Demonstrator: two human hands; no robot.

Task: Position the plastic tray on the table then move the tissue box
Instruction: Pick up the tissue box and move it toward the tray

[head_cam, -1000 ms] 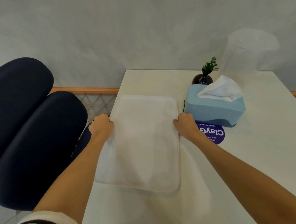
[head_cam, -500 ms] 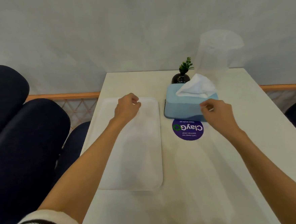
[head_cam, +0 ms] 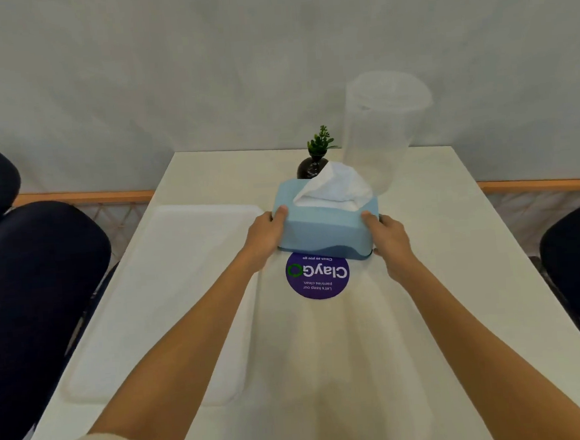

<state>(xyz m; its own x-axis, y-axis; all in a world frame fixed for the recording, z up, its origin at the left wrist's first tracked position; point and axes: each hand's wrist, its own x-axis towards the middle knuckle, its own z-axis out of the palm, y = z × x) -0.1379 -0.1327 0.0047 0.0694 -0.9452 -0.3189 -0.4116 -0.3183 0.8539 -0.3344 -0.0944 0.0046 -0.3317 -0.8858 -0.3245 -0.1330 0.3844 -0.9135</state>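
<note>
White surface fills the view, backed by a pale wall, with dark chairs at both sides. Landmark: the purple round sticker. Left of the sticker lies the plastic tray, flat, long axis running away from the person. Directly behind the sticker, touching its far edge, sits the tissue box, long axis across the view, tissue pointing up. Behind the box stand a clear container and a small potted plant. Left hand and right hand each form a grip pressed against opposite short ends of the box. Recommended: keep pressure equal, lift level, clear the tray rim before setting down.
</note>
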